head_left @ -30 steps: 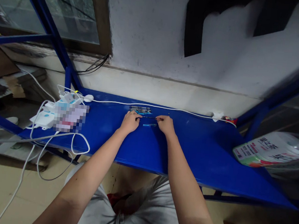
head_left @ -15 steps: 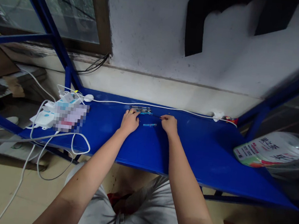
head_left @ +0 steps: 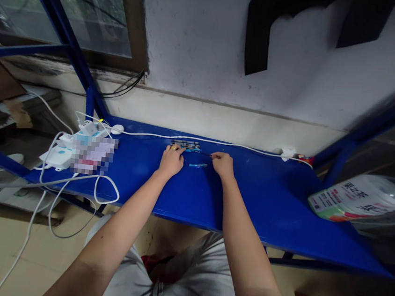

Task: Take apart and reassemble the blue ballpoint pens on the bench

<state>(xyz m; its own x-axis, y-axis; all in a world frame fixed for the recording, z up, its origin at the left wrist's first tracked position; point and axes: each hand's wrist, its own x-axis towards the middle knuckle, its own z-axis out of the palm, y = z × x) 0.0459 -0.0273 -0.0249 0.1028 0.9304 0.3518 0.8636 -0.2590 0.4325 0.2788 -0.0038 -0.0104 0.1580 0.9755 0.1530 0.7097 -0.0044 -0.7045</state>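
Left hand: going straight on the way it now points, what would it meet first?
The left hand would most likely first meet the row of pens directly ahead; it may already touch them, since contact is hard to judge here. Just past them runs the white cable.

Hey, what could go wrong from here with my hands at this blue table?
The thin dark stick in the right hand might slip. The loose blue piece, lying between that hand and the left hand, could get knocked. The white cable loop by the front edge of the blue table might snag the left forearm.
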